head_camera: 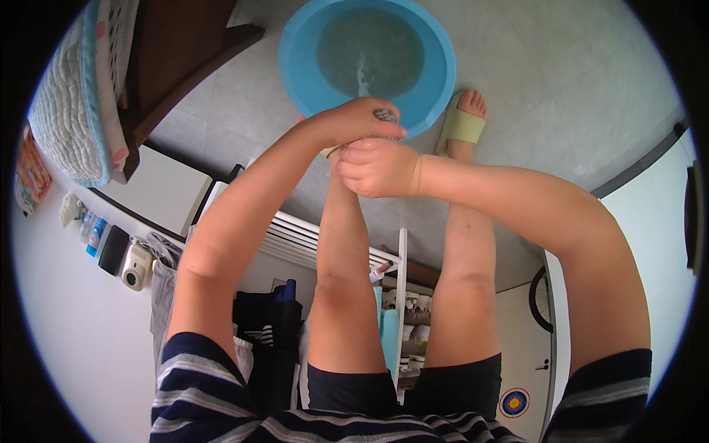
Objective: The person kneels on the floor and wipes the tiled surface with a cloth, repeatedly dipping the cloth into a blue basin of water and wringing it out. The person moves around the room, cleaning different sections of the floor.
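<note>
My left hand (368,119) is closed around a wet grey cloth (386,115), of which a wrinkled bit shows between thumb and fingers. Just below it, my right hand (376,168) is a fist pressed against the left one; more of the grey cloth shows between them, and what lies inside the fist is hidden. Water runs from the hands into a light blue plastic basin (441,83) on the floor, which holds cloudy water (371,44).
My feet in pale green slippers (464,126) stand near the basin on grey floor tiles. At the left are dark wooden furniture (171,50) and a quilted pad (66,105). A white metal rack (403,299) stands between my legs in the view. A door (523,343) is at lower right.
</note>
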The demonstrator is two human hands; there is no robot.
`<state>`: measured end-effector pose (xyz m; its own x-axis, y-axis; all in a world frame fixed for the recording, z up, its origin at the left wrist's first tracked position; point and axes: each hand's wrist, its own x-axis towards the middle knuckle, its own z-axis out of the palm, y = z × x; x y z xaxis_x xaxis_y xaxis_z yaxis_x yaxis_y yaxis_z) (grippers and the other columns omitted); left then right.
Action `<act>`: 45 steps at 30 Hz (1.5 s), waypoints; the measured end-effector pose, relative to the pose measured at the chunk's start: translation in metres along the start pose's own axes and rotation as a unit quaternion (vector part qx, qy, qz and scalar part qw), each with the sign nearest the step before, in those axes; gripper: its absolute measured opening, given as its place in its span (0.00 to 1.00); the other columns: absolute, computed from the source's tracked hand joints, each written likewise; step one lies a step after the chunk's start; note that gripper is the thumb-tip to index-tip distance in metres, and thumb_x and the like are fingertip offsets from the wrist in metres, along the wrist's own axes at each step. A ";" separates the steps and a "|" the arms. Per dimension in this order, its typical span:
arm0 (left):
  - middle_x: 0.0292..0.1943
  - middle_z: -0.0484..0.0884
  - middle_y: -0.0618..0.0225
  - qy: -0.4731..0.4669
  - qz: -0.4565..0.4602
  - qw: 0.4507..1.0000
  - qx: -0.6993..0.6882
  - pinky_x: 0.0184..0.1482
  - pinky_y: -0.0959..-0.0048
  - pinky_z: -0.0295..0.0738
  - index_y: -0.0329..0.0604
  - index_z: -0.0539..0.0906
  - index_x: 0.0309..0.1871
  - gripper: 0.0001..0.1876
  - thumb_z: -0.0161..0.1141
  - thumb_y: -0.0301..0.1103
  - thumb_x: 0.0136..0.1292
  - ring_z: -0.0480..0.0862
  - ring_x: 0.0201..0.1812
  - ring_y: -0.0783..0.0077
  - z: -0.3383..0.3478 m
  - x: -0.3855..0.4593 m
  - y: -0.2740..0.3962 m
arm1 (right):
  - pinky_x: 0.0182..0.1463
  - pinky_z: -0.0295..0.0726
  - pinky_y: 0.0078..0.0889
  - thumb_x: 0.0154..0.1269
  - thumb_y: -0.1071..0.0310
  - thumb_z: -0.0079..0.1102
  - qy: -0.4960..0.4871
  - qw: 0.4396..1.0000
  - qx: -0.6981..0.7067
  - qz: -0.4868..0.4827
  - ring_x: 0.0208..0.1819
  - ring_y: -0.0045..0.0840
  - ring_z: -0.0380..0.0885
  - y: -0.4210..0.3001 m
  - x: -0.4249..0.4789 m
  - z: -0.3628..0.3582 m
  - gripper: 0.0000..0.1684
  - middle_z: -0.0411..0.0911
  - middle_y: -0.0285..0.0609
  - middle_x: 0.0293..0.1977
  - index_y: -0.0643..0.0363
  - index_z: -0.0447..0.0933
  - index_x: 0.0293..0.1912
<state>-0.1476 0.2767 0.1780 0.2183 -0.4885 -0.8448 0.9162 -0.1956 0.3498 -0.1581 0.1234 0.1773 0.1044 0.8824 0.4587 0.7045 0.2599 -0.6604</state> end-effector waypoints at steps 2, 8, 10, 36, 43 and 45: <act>0.31 0.82 0.71 -0.018 -0.009 0.998 0.064 0.39 0.71 0.74 0.42 0.82 0.35 0.13 0.72 0.41 0.65 0.77 0.34 0.76 0.002 0.008 0.001 | 0.50 0.80 0.31 0.36 0.66 0.64 -0.026 0.999 -0.021 -0.002 0.38 0.30 0.76 -0.003 -0.010 0.016 0.06 0.77 0.32 0.30 0.51 0.82 0.22; 0.28 0.76 0.69 0.001 0.006 0.986 0.166 0.38 0.69 0.71 0.40 0.79 0.32 0.12 0.71 0.35 0.65 0.70 0.32 0.73 -0.001 0.036 -0.011 | 0.54 0.79 0.37 0.46 0.66 0.65 -0.234 0.962 -0.138 0.016 0.44 0.29 0.79 -0.001 -0.012 0.036 0.07 0.82 0.35 0.34 0.55 0.86 0.28; 0.27 0.77 0.67 0.014 0.027 0.979 0.201 0.37 0.67 0.72 0.39 0.79 0.31 0.13 0.71 0.35 0.65 0.73 0.32 0.71 -0.004 0.044 -0.015 | 0.54 0.79 0.39 0.50 0.67 0.65 -0.320 0.932 -0.156 0.074 0.47 0.31 0.80 0.001 -0.004 0.046 0.05 0.84 0.35 0.35 0.55 0.86 0.29; 0.44 0.89 0.57 0.121 -0.065 0.981 0.137 0.54 0.62 0.80 0.36 0.88 0.47 0.23 0.70 0.51 0.65 0.86 0.48 0.62 -0.001 -0.057 0.064 | 0.57 0.76 0.40 0.57 0.64 0.62 -0.311 0.887 -0.340 0.022 0.54 0.28 0.79 -0.040 0.094 -0.032 0.10 0.84 0.33 0.44 0.51 0.84 0.40; 0.43 0.88 0.65 0.053 -0.004 0.960 -0.277 0.51 0.67 0.82 0.47 0.85 0.50 0.21 0.62 0.56 0.73 0.86 0.45 0.70 0.021 -0.103 0.048 | 0.57 0.77 0.35 0.49 0.69 0.65 -0.018 0.988 -0.038 0.151 0.55 0.30 0.77 -0.065 0.089 -0.101 0.07 0.82 0.32 0.44 0.48 0.80 0.32; 0.44 0.87 0.67 0.023 0.025 0.916 -0.401 0.49 0.67 0.82 0.49 0.84 0.53 0.23 0.60 0.59 0.74 0.86 0.45 0.71 0.026 -0.109 0.024 | 0.58 0.77 0.38 0.49 0.71 0.66 0.033 0.977 -0.021 0.212 0.55 0.32 0.77 -0.078 0.095 -0.128 0.11 0.81 0.33 0.47 0.49 0.80 0.35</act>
<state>-0.1582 0.3031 0.2888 0.2629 -0.4404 -0.8584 0.8533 0.5214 -0.0061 -0.1131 0.1373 0.3484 0.4371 0.8795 0.1881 0.6166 -0.1408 -0.7746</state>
